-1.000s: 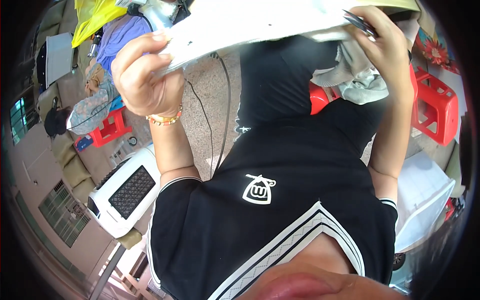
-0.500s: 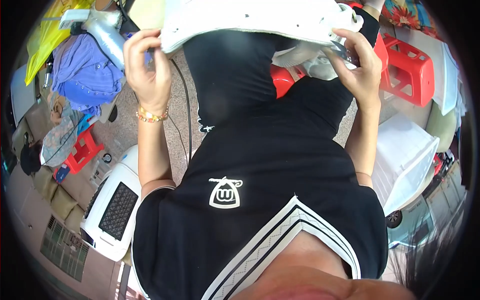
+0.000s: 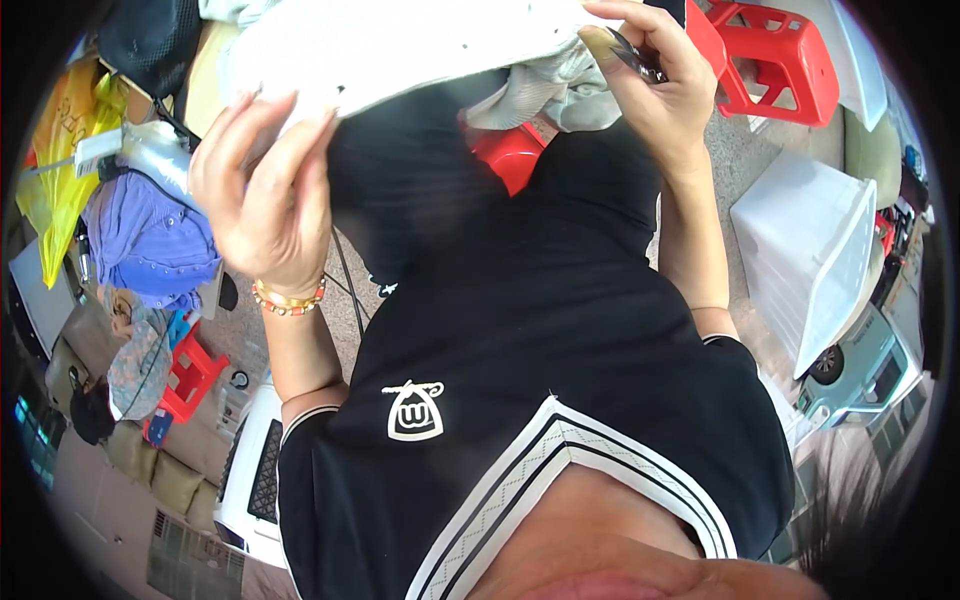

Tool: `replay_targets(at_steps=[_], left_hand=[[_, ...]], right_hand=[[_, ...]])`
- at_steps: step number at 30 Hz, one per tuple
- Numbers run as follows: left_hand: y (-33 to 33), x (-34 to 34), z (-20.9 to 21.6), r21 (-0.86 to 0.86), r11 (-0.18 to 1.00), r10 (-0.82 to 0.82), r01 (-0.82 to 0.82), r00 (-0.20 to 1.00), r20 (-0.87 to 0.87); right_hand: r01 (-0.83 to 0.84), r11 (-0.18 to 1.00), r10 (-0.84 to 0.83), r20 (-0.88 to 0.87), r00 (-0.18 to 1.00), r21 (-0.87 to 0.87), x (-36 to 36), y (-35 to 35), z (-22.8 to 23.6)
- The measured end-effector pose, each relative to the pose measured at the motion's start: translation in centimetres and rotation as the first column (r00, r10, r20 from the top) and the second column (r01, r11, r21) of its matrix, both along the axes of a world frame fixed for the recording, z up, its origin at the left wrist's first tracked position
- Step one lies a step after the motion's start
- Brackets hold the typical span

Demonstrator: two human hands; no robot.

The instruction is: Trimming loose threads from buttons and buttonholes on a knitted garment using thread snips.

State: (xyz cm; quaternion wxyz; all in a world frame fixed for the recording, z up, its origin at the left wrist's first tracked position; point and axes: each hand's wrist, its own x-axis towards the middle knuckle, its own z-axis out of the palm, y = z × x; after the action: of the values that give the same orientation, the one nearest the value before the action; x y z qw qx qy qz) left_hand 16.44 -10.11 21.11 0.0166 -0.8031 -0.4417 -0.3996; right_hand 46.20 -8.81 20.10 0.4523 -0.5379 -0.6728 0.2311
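I see the white cloth [image 3: 420,50] at the top of my head view, stretching between the wearer's two hands and running out past the upper edge; a few small dark specks show on it, and its near edge crosses over the black trousers [image 3: 410,160]. On my left, the left hand [image 3: 262,205] has its fingers bent and loosely spread, their tips at the cloth's near-left corner; I cannot tell whether they pinch the fabric or merely touch it. A beaded bracelet [image 3: 290,298] circles that wrist. The right hand [image 3: 668,95] has a small dark metal tool [image 3: 638,62] tucked in its fingers, while the thumb and forefinger meet the cloth's right end; the tool's exact shape is partly hidden from me. Below that end I make out a bunched pale grey fabric [image 3: 560,98], with a red seat [image 3: 515,158] showing between the legs. Farther left I have a purple garment [image 3: 150,245] and a yellow bag [image 3: 50,205], then another person [image 3: 140,375] beside a red stool [image 3: 190,378]. To the right, a second red stool [image 3: 815,75] stands near a translucent bin [image 3: 795,225].
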Motion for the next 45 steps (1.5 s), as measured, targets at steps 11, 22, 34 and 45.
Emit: replay_targets(at_steps=[11, 22, 34, 45], left_hand=[[-3.7, 5.7, 1.8, -0.665, 0.126, 0.28, 0.736, 0.617, 0.736], [-1.2, 9.5, -0.6, -0.369, 0.288, 0.674, 0.883, 0.087, 0.734], [-1.9, 9.8, -1.6, -0.412, 0.376, 0.618, 0.83, 0.108, 0.779], [-2.4, 9.1, -0.5, -0.394, 0.397, 0.549, 0.829, 0.129, 0.826]], right_hand=[[-0.221, 0.972, 0.221, -0.015, 0.975, -0.075, 0.4, 0.1, -0.6], [-0.334, 0.894, 0.354, -0.014, 0.935, 0.298, -0.1, 0.6, -1.4], [-0.284, 0.959, 0.282, 0.066, 0.957, 0.017, -1.2, -0.4, 2.9], [-0.279, 0.949, 0.283, -0.008, 0.959, 0.144, -0.2, -0.9, 0.3]])
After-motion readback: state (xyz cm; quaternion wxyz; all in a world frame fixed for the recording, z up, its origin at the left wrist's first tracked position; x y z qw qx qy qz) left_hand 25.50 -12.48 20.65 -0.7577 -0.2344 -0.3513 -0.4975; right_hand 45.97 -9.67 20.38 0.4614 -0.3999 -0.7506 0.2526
